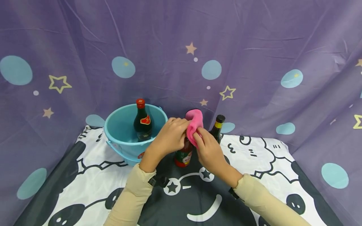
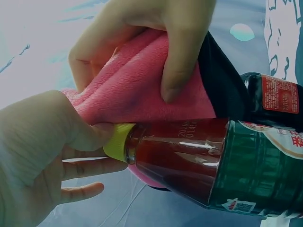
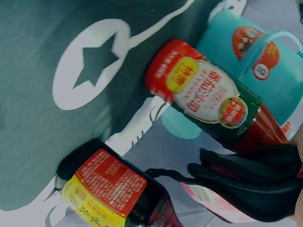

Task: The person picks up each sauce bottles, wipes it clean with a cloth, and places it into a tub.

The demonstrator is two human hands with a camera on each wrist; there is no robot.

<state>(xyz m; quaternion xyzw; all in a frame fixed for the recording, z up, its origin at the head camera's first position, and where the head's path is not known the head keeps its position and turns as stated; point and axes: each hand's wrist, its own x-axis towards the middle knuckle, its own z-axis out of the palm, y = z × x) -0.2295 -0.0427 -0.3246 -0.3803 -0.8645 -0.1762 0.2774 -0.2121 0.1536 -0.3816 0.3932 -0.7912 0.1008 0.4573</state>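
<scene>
My left hand [image 1: 172,134] pinches the yellow cap [image 2: 118,142] of a red sauce bottle [image 1: 183,157] with a green label, which stands upright on the cloth-covered surface. A pink plush cloth [image 1: 195,121] with a black backing [image 3: 255,189] hangs against the bottle's neck. My right hand [image 1: 210,153] pinches the cloth's fold between thumb and fingers, beside the bottle's top. Just to the right stands a dark sauce bottle [image 1: 216,128] with a black cap and yellow neck band, partly hidden behind the right hand; its label [image 3: 111,182] is red and yellow.
To the left stands a light blue bucket [image 1: 118,125], holding a dark bottle [image 1: 142,124] with a red cap. The surface carries a black-and-white cartoon sheet [image 1: 249,153]. A purple curtain [image 1: 254,37] with stars and dots hangs behind.
</scene>
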